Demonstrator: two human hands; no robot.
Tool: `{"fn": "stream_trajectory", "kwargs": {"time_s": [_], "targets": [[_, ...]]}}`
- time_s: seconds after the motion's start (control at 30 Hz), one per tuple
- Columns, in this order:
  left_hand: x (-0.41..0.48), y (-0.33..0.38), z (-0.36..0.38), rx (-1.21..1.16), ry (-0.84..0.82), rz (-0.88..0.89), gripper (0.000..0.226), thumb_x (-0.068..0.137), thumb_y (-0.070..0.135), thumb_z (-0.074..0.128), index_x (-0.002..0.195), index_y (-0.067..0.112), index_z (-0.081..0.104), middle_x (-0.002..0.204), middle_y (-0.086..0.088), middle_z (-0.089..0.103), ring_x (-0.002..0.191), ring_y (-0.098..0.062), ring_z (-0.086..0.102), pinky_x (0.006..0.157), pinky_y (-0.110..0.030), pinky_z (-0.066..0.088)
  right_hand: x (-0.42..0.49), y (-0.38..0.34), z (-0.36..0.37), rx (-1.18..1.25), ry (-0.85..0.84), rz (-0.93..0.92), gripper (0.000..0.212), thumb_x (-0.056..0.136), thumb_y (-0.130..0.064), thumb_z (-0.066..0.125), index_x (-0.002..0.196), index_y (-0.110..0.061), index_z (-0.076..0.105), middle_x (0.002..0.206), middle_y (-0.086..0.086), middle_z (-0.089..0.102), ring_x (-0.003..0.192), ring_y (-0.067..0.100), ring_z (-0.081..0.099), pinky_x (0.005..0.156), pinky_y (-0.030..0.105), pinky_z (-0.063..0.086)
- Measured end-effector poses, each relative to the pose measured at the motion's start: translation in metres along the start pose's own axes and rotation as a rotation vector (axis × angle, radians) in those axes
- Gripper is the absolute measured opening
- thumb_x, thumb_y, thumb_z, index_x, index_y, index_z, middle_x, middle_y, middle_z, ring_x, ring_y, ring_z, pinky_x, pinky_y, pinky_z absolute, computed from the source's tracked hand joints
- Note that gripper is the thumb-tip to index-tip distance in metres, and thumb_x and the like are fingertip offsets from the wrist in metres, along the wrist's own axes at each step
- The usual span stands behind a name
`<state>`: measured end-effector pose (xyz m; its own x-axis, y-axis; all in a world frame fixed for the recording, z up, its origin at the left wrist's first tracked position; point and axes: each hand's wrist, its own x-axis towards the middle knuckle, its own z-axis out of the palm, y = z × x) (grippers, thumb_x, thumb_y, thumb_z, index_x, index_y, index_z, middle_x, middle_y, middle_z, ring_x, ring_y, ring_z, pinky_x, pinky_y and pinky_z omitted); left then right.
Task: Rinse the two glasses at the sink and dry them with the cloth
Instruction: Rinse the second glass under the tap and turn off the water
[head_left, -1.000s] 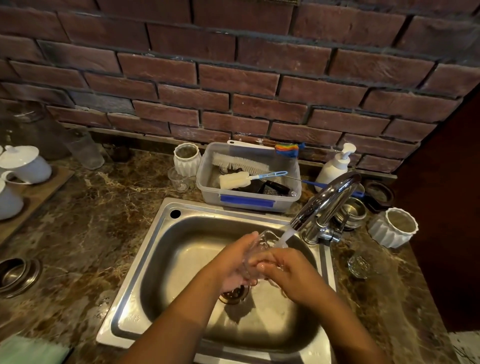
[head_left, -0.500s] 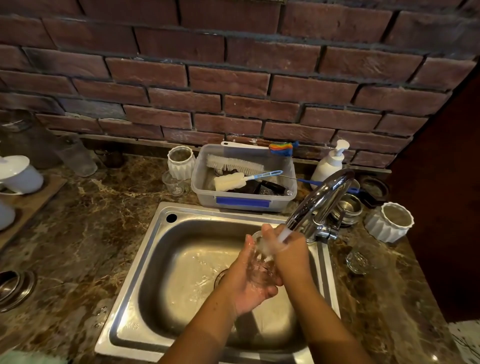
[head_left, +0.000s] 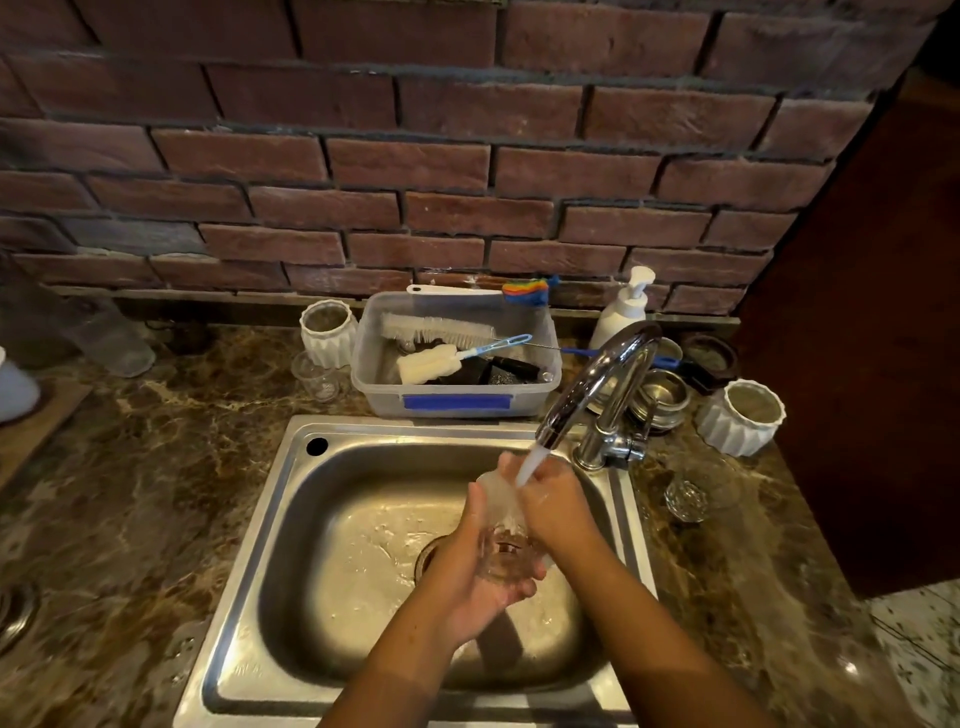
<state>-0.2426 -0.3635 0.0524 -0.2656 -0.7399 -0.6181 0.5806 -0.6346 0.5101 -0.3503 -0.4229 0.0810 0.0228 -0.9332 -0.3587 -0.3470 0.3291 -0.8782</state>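
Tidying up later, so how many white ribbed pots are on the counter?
2. One white ribbed pot stands left of the plastic tub; the other pot sits right of the faucet. More could be outside the view.

glass (head_left: 501, 519) raised, apparently tilted into stream (head_left: 531, 461)

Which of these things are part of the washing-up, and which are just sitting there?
In use: left hand, right hand, held glass, tap, sink; probably also counter glass.
Lying about: tub, brushes, soap bottle, white pots, steel bowls.
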Motion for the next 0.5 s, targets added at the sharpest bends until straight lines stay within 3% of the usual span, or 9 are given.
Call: {"fn": "stream_trajectory", "kwargs": {"time_s": [0.1, 0.2, 0.3, 0.37, 0.43, 0.5], "targets": [[0.001, 0.000, -0.005, 0.103, -0.011, -0.004, 0.066, 0.093, 0.067, 0.047, 0.123, 0.012, 0.068, 0.109, -0.027, 0.072, 0.086, -0.035, 0.070, 0.077, -0.043, 0.057, 0.004, 0.003, -0.001, 0.057, 0.070, 0.011, 0.022, 0.103, -0.019, 0.050, 0.103, -0.002, 0.064, 0.086, 0.002, 0.064, 0.085, 0.021, 0.062, 0.069, 0.019, 0.046], [-0.002, 0.011, -0.004, 0.240, 0.024, -0.029, 0.062, 0.093, 0.065, 0.050, 0.129, 0.015, 0.063, 0.115, -0.027, 0.070, 0.093, -0.038, 0.072, 0.080, -0.045, 0.060, 0.005, 0.009, 0.002, -0.020, 0.080, -0.007, 0.017, 0.100, -0.029, 0.056, 0.099, -0.021, 0.071, 0.084, -0.002, 0.070, 0.083, 0.017, 0.068, 0.078, 0.034, 0.055], [-0.005, 0.018, 0.002, 0.301, 0.064, -0.007, 0.073, 0.078, 0.067, 0.066, 0.135, 0.021, 0.057, 0.133, -0.020, 0.062, 0.110, -0.040, 0.067, 0.083, -0.049, 0.060, 0.001, 0.009, 0.005, -0.105, 0.087, -0.074, 0.018, 0.100, -0.025, 0.057, 0.112, -0.019, 0.069, 0.091, -0.001, 0.069, 0.089, 0.015, 0.068, 0.081, 0.035, 0.057], [-0.006, 0.018, 0.003, 0.227, 0.083, 0.021, 0.073, 0.069, 0.064, 0.072, 0.126, 0.021, 0.062, 0.130, -0.018, 0.063, 0.110, -0.037, 0.066, 0.082, -0.049, 0.059, -0.003, 0.007, 0.009, -0.056, 0.091, -0.098, 0.016, 0.100, -0.025, 0.057, 0.105, -0.016, 0.069, 0.086, 0.000, 0.069, 0.086, 0.016, 0.070, 0.080, 0.035, 0.059], [-0.006, 0.017, 0.005, 0.007, 0.106, 0.019, 0.058, 0.081, 0.055, 0.071, 0.121, 0.014, 0.067, 0.124, -0.021, 0.067, 0.109, -0.037, 0.068, 0.085, -0.050, 0.058, -0.011, 0.013, 0.017, -0.033, 0.053, -0.134, 0.019, 0.098, -0.036, 0.058, 0.104, -0.020, 0.067, 0.089, -0.002, 0.071, 0.089, 0.013, 0.072, 0.079, 0.032, 0.060], [-0.005, 0.016, 0.004, -0.110, 0.104, 0.013, 0.054, 0.091, 0.049, 0.066, 0.125, 0.008, 0.067, 0.121, -0.024, 0.070, 0.113, -0.039, 0.068, 0.090, -0.053, 0.058, -0.022, 0.020, 0.026, 0.003, 0.034, -0.185, 0.036, 0.090, -0.056, 0.058, 0.114, -0.029, 0.061, 0.099, -0.007, 0.071, 0.096, 0.005, 0.069, 0.081, 0.026, 0.058]]}}
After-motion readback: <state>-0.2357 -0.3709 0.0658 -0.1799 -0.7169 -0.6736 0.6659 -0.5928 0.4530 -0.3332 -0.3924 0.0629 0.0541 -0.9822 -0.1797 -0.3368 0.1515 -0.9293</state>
